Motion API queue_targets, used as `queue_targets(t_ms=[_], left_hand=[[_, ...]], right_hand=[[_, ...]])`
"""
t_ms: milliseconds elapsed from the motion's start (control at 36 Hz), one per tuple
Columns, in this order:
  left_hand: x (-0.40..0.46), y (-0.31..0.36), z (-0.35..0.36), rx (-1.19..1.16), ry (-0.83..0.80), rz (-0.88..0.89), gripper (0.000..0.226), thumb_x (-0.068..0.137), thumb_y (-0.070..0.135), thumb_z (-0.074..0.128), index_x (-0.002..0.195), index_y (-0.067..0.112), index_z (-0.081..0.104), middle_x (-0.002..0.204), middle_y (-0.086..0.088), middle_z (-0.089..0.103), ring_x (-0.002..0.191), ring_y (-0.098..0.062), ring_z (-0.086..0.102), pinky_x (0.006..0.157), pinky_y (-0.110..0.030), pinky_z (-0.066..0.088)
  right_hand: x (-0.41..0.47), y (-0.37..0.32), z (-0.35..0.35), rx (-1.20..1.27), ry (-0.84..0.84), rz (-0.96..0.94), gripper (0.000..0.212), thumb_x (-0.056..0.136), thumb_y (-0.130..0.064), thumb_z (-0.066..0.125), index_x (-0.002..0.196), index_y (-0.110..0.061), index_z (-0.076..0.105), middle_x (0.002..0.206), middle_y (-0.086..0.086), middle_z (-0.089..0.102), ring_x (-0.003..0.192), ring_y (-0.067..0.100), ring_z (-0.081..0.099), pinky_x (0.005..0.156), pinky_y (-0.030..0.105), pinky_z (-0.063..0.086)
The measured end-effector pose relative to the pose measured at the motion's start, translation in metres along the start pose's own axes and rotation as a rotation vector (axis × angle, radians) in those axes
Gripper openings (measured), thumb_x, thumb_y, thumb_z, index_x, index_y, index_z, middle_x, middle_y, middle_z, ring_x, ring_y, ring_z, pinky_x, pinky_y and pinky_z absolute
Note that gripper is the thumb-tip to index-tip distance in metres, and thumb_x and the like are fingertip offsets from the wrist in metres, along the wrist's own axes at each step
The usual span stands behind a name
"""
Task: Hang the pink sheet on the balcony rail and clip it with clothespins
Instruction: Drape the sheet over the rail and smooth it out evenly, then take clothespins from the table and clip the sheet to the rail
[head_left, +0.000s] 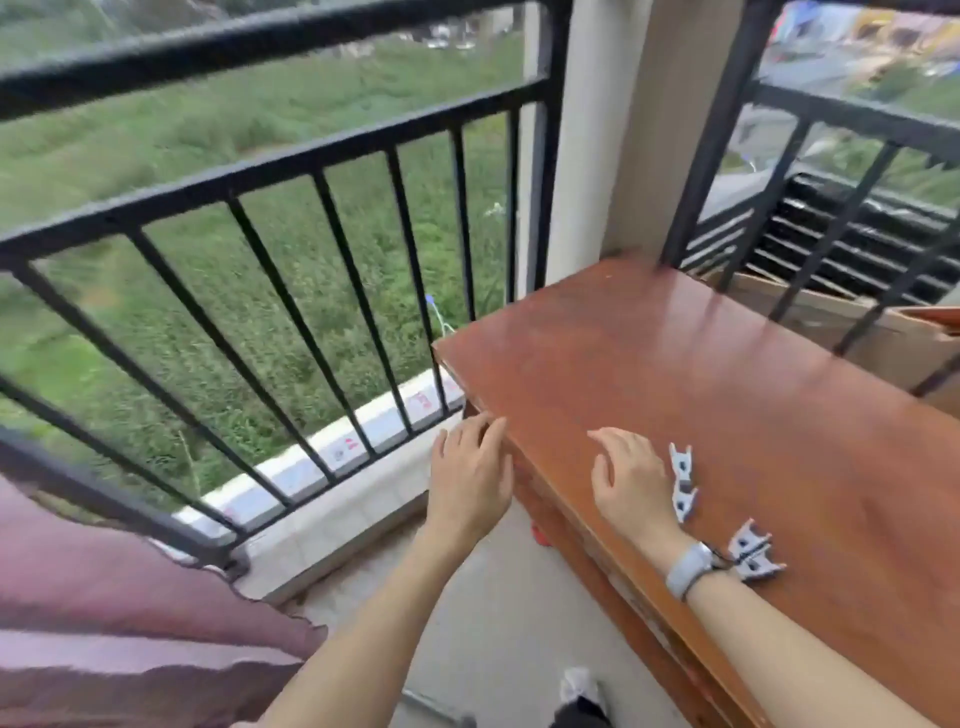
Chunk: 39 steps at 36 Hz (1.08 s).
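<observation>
While the pink sheet (130, 613) already lay draped at the lower left, apparently over the low end of the balcony rail (270, 171), no clip showed on the part of it in view, so the hanging looked done or nearly so and the clipping still ahead. Its upper edge ran out of frame, and how securely it sat could not be told.

Several pale clothespins (683, 483) lay on the wooden table (727, 389) to the right, one group just beside the right hand (628, 478), another (753, 556) by the wrist with its grey wristband (688, 569). That hand hovered over or rested on the tabletop with fingers loosely spread, holding nothing. The left hand (470, 473) reached toward the table's near corner, fingers relaxed and slightly apart, also empty.

For moving, the floor between table edge and rail base was a narrow strip; the table's front corner sat close to the bars. A cardboard box (857, 332) stood beyond the table, behind a second railing.
</observation>
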<state>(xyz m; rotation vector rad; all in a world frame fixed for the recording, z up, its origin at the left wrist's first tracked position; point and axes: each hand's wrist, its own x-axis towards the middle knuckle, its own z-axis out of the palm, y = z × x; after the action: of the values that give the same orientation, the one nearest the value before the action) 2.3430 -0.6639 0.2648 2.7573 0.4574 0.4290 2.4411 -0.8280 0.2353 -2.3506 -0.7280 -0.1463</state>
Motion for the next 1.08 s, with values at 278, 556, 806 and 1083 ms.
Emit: queue_targets(t_ms=[278, 556, 806, 1083], left_hand=[[-0.004, 0.105, 0.166, 0.020, -0.630, 0.107, 0.059, 0.091, 0.033, 0.043, 0.144, 0.022, 0.020, 0.152, -0.009, 0.017, 0.139, -0.028, 0.014, 0.112, -0.046, 0.018], [-0.007, 0.091, 0.207, 0.150, -0.783, 0.000, 0.074, 0.084, 0.058, 0.046, 0.144, 0.033, 0.011, 0.156, -0.003, -0.003, 0.142, -0.028, -0.006, 0.114, -0.051, 0.005], [-0.004, 0.085, 0.195, 0.017, -0.713, -0.146, 0.058, 0.091, 0.040, 0.046, 0.142, 0.025, 0.023, 0.154, -0.004, 0.012, 0.142, -0.024, 0.006, 0.114, -0.048, 0.007], [0.017, 0.016, 0.114, -0.050, -0.368, -0.283, 0.045, 0.090, 0.029, 0.047, 0.134, 0.022, 0.039, 0.142, -0.001, 0.037, 0.132, -0.020, 0.033, 0.111, -0.048, 0.019]], right_hand=[[-0.063, 0.165, -0.035, -0.242, -0.272, 0.610, 0.030, 0.092, -0.024, 0.044, 0.117, -0.014, 0.055, 0.120, 0.008, 0.058, 0.116, 0.029, 0.045, 0.094, 0.040, 0.038], [0.015, 0.175, 0.014, -0.271, -0.390, 0.749, 0.045, 0.086, -0.051, 0.045, 0.102, -0.009, 0.055, 0.109, 0.010, 0.063, 0.108, 0.030, 0.053, 0.090, 0.041, 0.033], [0.019, 0.168, 0.030, -0.072, -0.356, 0.977, 0.033, 0.082, -0.021, 0.052, 0.107, 0.000, 0.045, 0.112, 0.020, 0.058, 0.102, 0.038, 0.056, 0.087, 0.043, 0.046], [0.035, 0.062, 0.029, 0.152, -0.325, 0.625, 0.023, 0.077, -0.013, 0.050, 0.059, 0.000, 0.047, 0.051, 0.003, 0.045, 0.041, 0.011, 0.042, 0.045, 0.027, 0.028]])
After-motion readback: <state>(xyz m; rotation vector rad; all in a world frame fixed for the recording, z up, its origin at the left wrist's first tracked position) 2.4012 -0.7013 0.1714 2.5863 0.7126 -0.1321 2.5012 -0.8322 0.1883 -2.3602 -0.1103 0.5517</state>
